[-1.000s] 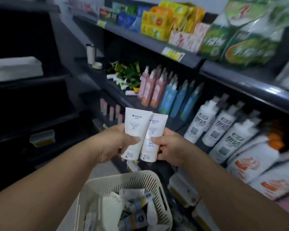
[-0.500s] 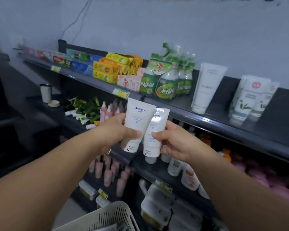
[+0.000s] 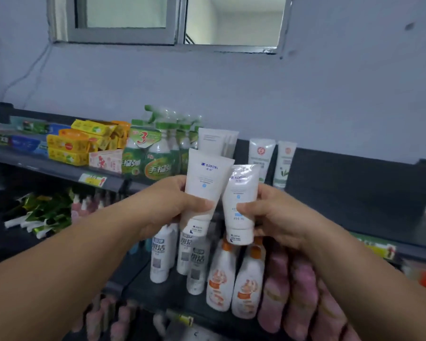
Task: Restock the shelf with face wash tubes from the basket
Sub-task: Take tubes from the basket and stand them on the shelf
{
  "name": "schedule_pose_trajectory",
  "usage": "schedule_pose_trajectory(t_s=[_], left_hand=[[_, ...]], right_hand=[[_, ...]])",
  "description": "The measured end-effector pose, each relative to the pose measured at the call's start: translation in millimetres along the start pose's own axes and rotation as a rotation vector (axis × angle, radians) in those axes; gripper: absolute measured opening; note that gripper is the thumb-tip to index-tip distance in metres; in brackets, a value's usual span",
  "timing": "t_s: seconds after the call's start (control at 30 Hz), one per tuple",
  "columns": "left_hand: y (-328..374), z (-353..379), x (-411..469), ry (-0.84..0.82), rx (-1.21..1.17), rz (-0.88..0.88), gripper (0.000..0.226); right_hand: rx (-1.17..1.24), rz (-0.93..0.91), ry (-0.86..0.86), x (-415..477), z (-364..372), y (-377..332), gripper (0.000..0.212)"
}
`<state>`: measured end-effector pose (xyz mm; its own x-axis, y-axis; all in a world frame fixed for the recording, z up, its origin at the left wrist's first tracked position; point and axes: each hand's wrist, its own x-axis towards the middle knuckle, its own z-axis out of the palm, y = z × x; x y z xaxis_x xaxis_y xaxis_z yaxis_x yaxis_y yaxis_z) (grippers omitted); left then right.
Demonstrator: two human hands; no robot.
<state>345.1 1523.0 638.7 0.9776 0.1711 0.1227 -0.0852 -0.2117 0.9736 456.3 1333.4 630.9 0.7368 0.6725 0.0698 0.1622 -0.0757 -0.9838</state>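
Observation:
I hold two white face wash tubes upright, caps down, in front of the top shelf [image 3: 342, 193]. My left hand [image 3: 172, 205] grips the larger tube [image 3: 205, 183], thumb across its front. My right hand [image 3: 273, 212] grips the smaller tube [image 3: 241, 200], which is wrapped in clear film. The two tubes stand side by side, slightly apart. Behind them on the top shelf stand other white tubes: a tall one [image 3: 217, 141] and two with red logos [image 3: 260, 156]. The basket is out of view.
Green spray bottles [image 3: 158, 153] and yellow boxes [image 3: 84, 143] fill the top shelf's left part. To the right of the tubes, the dark shelf surface shows bare. Below stand white bottles [image 3: 161, 254], orange-capped bottles [image 3: 220, 276] and pink packs [image 3: 293, 291]. A window [image 3: 177, 18] is above.
The view has tilted up from the basket to the top shelf. Both hands have risen with the tubes, which now stand a little apart in front of the shelf's white tubes.

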Motion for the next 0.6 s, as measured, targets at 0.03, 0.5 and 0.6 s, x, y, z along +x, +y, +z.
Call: schedule_pose_trajectory(t_s=[0.03, 0.5, 0.6], left_hand=[[6, 13, 7, -0.022, -0.006, 0.01, 0.03], [48, 172, 127, -0.088, -0.191, 0.065, 0.037], [48, 196, 153, -0.089, -0.201, 0.064, 0.046]], right_hand=[[0.004, -0.002, 0.007, -4, -15, -3, 0.035], [-0.037, -0.026, 0.3, -8, -224, -13, 0.036], [-0.062, -0.017, 0.362, 4, -263, -9, 0.034]])
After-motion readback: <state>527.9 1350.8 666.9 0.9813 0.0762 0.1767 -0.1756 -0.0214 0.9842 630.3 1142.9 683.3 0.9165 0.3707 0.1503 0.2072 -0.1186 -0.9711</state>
